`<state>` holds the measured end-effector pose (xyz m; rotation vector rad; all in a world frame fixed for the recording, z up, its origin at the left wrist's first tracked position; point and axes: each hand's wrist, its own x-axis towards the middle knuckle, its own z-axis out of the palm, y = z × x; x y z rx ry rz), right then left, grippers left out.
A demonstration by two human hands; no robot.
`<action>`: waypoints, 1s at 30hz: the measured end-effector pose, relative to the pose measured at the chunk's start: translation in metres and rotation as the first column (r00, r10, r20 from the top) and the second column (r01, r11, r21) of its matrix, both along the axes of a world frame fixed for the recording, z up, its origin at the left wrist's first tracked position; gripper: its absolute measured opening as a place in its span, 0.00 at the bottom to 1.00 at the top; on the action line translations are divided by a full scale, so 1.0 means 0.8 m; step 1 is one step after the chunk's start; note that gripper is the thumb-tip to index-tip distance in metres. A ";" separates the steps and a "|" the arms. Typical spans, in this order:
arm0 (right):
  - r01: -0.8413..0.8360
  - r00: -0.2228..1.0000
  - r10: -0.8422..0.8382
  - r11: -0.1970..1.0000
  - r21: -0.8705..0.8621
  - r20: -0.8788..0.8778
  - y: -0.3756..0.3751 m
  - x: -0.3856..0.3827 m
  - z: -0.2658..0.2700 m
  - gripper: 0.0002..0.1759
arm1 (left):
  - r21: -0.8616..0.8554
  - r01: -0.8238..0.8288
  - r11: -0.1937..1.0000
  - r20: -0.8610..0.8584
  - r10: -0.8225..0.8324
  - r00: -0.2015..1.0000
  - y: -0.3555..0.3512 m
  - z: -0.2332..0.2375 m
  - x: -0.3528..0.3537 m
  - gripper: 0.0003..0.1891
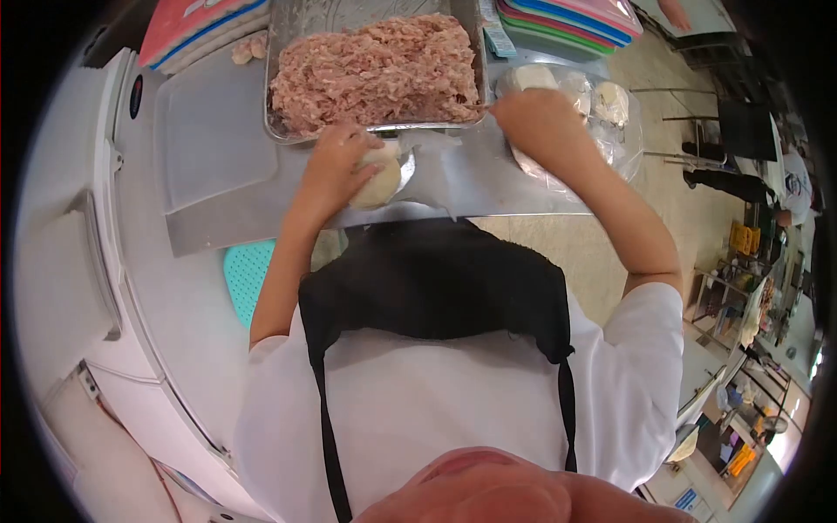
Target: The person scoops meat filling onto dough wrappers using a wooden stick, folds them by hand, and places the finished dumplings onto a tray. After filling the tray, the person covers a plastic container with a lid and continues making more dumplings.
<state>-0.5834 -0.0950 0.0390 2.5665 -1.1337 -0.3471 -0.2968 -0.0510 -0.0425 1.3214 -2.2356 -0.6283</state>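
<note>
The left hand has its grip closed on a pale round dough, near the front edge of the metal tray. This tray stands on the metal surface and carries minced meat. The right hand is at the tray's right side, fingers curled; what its grip has hold of, I cannot tell. A plastic bag lies just beside it.

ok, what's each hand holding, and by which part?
Left hand: the dough, gripped along its left side in the picture. Right hand: can't tell; it's by the tray, fingertips too unclear.
</note>
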 end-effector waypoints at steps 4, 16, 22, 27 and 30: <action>-0.073 0.995 0.076 0.996 -0.048 0.061 -0.040 -0.029 0.009 0.14 | -0.069 -0.114 0.991 -0.067 0.110 0.992 0.005 -0.015 0.002 0.12; -0.250 0.900 0.212 0.967 0.051 0.382 -0.033 -0.042 -0.052 0.07 | 0.330 -0.405 0.852 -0.642 0.518 0.566 0.022 -0.012 0.008 0.11; 0.081 0.929 -0.202 0.928 0.363 0.310 -0.015 -0.026 -0.054 0.18 | 0.642 -0.068 0.764 -0.764 0.645 0.022 0.016 0.007 -0.001 0.17; 0.165 0.823 -0.430 0.807 0.567 0.371 -0.023 -0.027 -0.066 0.22 | 0.652 0.026 0.757 -0.755 0.647 0.108 0.001 0.019 0.012 0.18; 0.150 0.744 -0.544 0.702 0.696 0.388 -0.027 -0.031 -0.073 0.21 | 0.641 0.265 0.720 -0.765 0.628 0.144 -0.011 0.015 0.026 0.19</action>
